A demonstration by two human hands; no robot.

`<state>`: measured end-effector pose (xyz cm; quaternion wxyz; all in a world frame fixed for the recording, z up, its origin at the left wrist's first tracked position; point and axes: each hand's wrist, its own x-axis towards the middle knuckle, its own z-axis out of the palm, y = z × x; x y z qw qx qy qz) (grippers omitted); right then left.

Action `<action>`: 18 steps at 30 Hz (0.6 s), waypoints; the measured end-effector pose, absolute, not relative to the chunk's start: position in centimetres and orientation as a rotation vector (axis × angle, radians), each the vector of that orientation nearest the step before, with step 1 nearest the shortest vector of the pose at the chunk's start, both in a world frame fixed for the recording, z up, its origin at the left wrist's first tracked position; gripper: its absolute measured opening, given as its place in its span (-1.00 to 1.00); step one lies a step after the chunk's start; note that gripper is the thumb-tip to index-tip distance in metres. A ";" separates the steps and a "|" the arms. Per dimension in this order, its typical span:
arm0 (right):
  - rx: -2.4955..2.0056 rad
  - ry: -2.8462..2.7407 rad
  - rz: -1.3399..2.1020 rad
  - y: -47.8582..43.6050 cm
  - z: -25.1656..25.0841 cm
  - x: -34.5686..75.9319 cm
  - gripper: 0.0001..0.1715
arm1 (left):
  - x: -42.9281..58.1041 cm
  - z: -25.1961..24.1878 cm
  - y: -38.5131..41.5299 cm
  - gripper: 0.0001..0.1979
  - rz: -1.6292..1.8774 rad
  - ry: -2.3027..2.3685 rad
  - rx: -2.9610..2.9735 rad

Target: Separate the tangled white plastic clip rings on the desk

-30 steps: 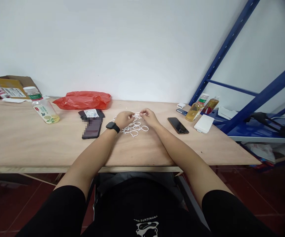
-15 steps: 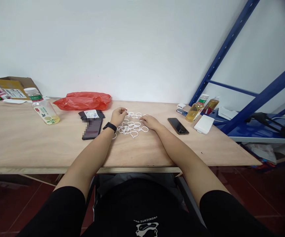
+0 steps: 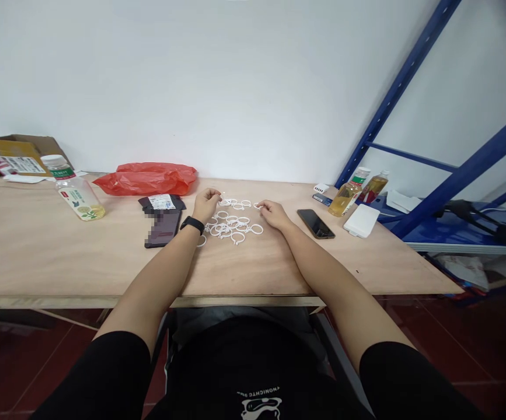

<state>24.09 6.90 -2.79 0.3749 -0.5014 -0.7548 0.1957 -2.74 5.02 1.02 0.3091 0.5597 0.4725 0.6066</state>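
A loose pile of white plastic rings (image 3: pixel 237 237), each with a small tab like a curtain ring, lies on the wooden table (image 3: pixel 244 271) between my forearms. Behind the pile sits a smaller group of the same rings (image 3: pixel 246 203). My left hand (image 3: pixel 208 204), with a black watch on the wrist, is at the left end of that group; its thumb and fingers are pinched together, and what is in them is too small to make out. At the right end, my right hand (image 3: pixel 274 214) has its fingertips closed on a white ring (image 3: pixel 257 205).
Left of the rings lie a dark phone (image 3: pixel 164 230), a black packet (image 3: pixel 161 202) and a red plastic bag (image 3: pixel 147 179). A bottle (image 3: pixel 77 195) and a cardboard box (image 3: pixel 25 154) stand further left. On the right are another phone (image 3: pixel 316 224), a white case (image 3: pixel 362 220) and a bottle (image 3: pixel 348 195).
My right hand has shifted slightly right, away from the ring pile, with a white ring at its fingertips. My left hand has moved slightly left and back.
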 end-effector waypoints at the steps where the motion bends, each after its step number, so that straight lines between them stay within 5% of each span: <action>1: -1.288 -1.910 0.517 7.0 -2.8 24.1 -0.66 | -2.8 1.0 5.0 -0.90 1.603 1.252 1.480; 18: -1.327 -1.865 0.397 6.9 -1.9 24.4 -0.72 | -3.1 1.1 4.9 -0.78 1.599 1.300 1.498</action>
